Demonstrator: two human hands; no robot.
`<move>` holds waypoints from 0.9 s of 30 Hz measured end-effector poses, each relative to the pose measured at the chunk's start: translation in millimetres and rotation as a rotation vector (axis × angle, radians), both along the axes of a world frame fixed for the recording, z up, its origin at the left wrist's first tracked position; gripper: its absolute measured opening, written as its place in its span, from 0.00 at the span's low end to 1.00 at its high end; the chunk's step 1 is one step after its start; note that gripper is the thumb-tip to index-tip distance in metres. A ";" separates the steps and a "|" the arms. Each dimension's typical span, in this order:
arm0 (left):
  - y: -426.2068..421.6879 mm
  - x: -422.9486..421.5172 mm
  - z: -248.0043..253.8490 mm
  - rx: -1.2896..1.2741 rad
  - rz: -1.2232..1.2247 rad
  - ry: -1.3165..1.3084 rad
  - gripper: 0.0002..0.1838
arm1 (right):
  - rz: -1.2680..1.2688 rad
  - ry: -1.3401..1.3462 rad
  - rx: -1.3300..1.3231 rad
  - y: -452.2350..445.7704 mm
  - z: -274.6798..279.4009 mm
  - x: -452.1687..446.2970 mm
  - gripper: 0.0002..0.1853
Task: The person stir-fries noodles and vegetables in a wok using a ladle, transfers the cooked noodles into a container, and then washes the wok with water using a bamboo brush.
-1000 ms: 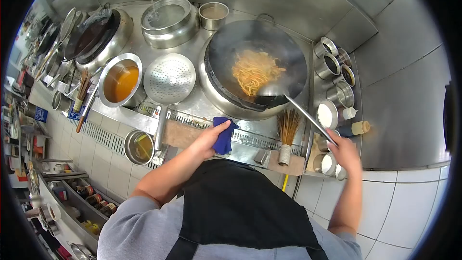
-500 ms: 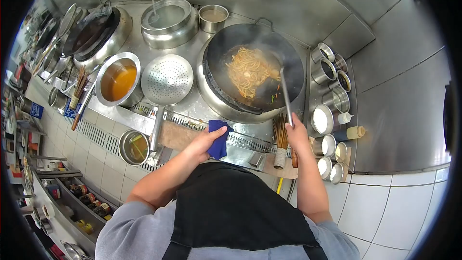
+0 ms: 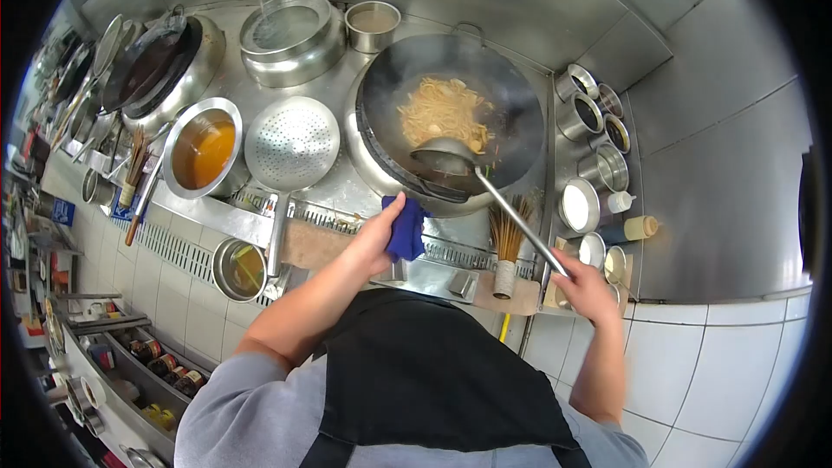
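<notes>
Steaming noodles (image 3: pixel 442 111) lie in the bottom of the large black wok (image 3: pixel 511 87). My right hand (image 3: pixel 589 288) is closed round the handle of a ladle (image 3: pixel 446 154), whose bowl is over the near side of the wok, just below the noodles. In my left hand (image 3: pixel 374 238) I grip a folded blue cloth (image 3: pixel 405 230), close to the wok's near rim. The far loop handle of the wok (image 3: pixel 468 32) stands at the back. Part of the wok's near edge is hidden behind the ladle.
Left of the wok are a perforated strainer (image 3: pixel 292 143) and a pot of orange liquid (image 3: pixel 204 156). Water runs into a round steel pot (image 3: pixel 290 30) behind. A bamboo brush (image 3: pixel 505 251) stands in front; seasoning containers (image 3: pixel 579 206) line the right side. Lower left hangs a small pot (image 3: pixel 239 269).
My right hand has moved right and toward me, drawing the ladle to the wok's near side. My left hand and the cloth have shifted slightly right. The noodles are gathered more compactly.
</notes>
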State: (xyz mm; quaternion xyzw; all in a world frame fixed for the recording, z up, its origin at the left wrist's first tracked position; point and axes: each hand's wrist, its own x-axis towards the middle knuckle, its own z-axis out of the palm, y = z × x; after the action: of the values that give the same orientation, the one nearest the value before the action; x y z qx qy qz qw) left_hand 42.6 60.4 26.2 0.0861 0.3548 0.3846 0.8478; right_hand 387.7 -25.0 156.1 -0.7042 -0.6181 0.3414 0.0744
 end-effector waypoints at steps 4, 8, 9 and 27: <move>14.5 11.5 -7.2 0.071 -0.119 -0.026 0.31 | -0.077 -0.204 0.016 13.6 -14.1 -19.5 0.26; 14.3 12.9 -12.0 0.103 -0.158 -0.023 0.32 | 0.013 -0.101 0.146 -3.7 38.6 38.9 0.26; 14.1 13.8 -10.2 0.108 -0.149 -0.011 0.33 | 0.058 -0.098 0.123 -7.2 58.3 48.4 0.26; 31.4 44.7 5.7 0.004 -0.067 0.104 0.18 | -0.436 0.201 -0.068 173.8 -70.0 -53.0 0.22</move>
State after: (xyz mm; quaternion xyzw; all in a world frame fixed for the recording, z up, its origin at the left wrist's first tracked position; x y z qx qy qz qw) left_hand 87.2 91.9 32.0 0.1195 0.3946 0.3516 0.8405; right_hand 334.7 148.8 86.1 -0.7855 -0.4293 0.4062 0.1838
